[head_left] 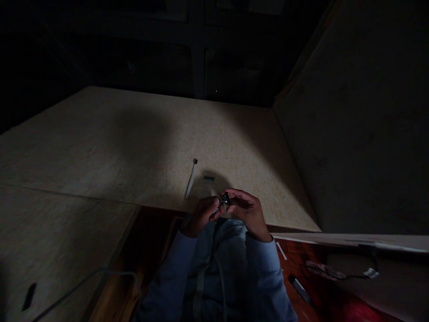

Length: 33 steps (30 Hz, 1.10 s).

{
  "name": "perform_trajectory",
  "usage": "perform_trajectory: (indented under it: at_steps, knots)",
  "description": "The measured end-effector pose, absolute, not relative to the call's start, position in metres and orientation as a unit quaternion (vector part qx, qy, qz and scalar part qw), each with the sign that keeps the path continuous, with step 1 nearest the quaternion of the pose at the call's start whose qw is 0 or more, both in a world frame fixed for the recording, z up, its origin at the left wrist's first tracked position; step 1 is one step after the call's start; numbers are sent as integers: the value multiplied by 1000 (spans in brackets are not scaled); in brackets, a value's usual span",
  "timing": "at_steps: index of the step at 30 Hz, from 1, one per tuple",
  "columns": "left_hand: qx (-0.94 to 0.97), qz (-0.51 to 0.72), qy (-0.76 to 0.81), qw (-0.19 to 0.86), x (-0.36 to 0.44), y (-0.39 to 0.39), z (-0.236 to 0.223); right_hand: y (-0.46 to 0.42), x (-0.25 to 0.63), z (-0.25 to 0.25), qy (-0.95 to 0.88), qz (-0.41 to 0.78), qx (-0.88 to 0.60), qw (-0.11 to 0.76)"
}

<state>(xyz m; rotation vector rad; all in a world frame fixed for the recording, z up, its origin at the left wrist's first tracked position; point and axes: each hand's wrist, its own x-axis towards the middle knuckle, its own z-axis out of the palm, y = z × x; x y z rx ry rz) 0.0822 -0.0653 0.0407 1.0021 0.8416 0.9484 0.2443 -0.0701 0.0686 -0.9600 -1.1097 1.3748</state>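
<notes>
My left hand point(204, 213) is closed around the handle of what looks like a razor point(225, 199), with a shiny neck and a dark, wide head. My right hand point(247, 209) has its fingers and thumb closed about the razor's head, just above the table's near edge. Beyond the hands lies a small dark rectangular piece point(208, 178), too dim to make out fully. To its left rests a slim white toothbrush point(191, 180), its dark-bristled head pointing away from me.
The pale mottled table point(147, 156) meets an upright panel point(355, 134) on the right. A cable point(87, 276) crosses the lower left, near a dark oblong object point(29, 297). Lower right, a dark-and-light oblong item point(301, 290) lies on a reddish surface. Light is dim.
</notes>
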Motion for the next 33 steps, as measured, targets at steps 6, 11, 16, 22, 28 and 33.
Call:
perform_trajectory:
  at_steps: [6, 11, 16, 22, 28, 33]
  knots:
    - [471, 392, 365, 701, 81, -65, 44, -73, 259, 70, -505, 546, -434, 508]
    - [474, 376, 374, 703, 79, -64, 47, -74, 262, 69, -517, 553, -425, 496]
    - [471, 366, 395, 699, 76, -64, 46, -75, 262, 69, -518, 559, -415, 497]
    - [468, 355, 381, 714, 74, -63, 42, -75, 261, 72, -516, 560, -419, 494]
    - [461, 360, 385, 714, 75, -64, 46, -77, 261, 76, -518, 551, -419, 503]
    - [452, 352, 396, 718, 74, -65, 46, -79, 262, 77, -525, 547, -419, 500]
